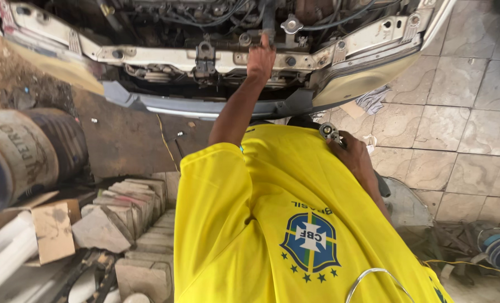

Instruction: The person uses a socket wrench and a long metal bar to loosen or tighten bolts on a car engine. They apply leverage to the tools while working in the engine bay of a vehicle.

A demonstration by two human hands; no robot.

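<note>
I look down over my yellow shirt (272, 213) at the open front of a white car (362, 73) with its engine bay exposed. My left hand (260, 59) reaches forward and rests on the white front crossmember, fingers curled against a dark part by the hood latch (204, 56). My right hand (348, 151) is drawn back near my chest, closed around a small metal ratchet tool (328, 132) whose round head sticks out above the fingers.
A dark barrel (37, 146) lies at the left. Stacked concrete paving blocks (132, 219) and a cardboard box (51, 227) fill the lower left. Tiled pavement (457, 129) lies to the right, with a rag (372, 100) under the bumper and a small bucket (499, 249).
</note>
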